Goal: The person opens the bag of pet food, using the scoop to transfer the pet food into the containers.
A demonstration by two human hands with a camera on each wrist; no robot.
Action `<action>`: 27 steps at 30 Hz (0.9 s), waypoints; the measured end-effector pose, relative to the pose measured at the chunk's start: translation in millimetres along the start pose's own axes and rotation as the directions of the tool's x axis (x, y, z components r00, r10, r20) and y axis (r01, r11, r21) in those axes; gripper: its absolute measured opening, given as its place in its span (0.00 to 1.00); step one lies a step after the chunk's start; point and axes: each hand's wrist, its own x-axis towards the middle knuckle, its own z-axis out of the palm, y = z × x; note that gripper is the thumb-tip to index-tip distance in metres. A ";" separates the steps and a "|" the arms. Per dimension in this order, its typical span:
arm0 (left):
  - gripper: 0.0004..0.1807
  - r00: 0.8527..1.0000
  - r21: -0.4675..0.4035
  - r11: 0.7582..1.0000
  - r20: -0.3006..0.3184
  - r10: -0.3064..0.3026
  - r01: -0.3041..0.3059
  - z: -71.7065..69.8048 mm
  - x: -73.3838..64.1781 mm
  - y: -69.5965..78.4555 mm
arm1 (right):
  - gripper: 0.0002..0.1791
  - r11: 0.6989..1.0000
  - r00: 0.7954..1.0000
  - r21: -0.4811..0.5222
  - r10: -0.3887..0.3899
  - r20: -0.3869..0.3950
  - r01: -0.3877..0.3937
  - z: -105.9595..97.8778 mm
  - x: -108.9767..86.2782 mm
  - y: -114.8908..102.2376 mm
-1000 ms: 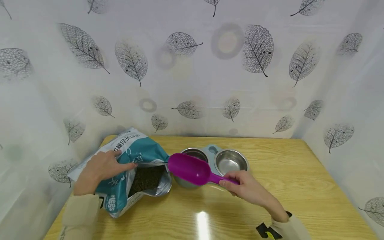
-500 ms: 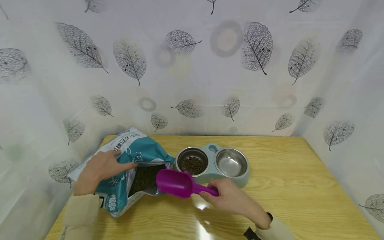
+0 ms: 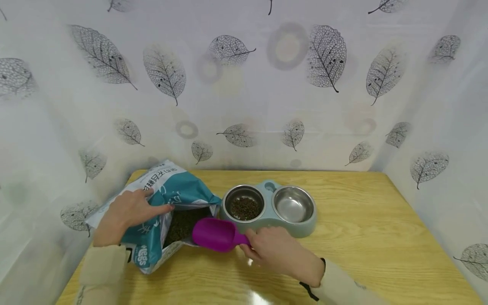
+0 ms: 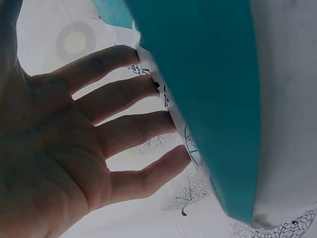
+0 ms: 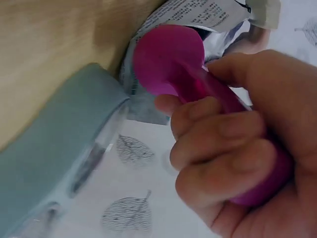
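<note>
From where I stand, the bag [image 3: 192,188] lies at the left edge of the desk [image 3: 362,224], mouth towards the middle, brown food [image 3: 178,226] showing inside. The left hand [image 3: 131,210] rests on top, fingers straight and spread, tips against the bag, thumb along the upper lip. The right hand [image 3: 280,253] has its fingers curled tightly round the handle of the scoop [image 3: 213,234], whose front end is at the mouth; I can't tell whether it touches the food.

Scooping well here, I'd say, means dipping the front low, clearing the lower lip, then sliding in along the slope and levelling before lifting. The left thumb should hold the upper lip high, since a sagging bag could knock food loose. Towards the far edge, the left bowl [image 3: 244,191] holds some food and the right bowl [image 3: 293,209] shows bare metal, so a modest load seems safest.
</note>
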 end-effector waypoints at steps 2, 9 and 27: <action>0.61 1.000 0.000 1.000 0.002 0.005 -0.005 -0.2 -0.2 -0.2 | 0.25 0.999 1.000 -0.044 -0.008 0.015 0.008 -6.5 8.2 -1.6; 0.62 1.000 0.006 1.000 -0.002 0.018 -0.018 -0.6 -1.3 0.5 | 0.32 0.987 0.962 0.126 0.067 0.264 -0.103 -31.2 48.4 -5.8; 0.62 1.000 -0.008 1.000 0.014 0.000 0.000 -4.0 -1.5 1.6 | 0.24 0.910 0.969 0.387 0.057 0.241 -0.150 9.6 41.9 -2.7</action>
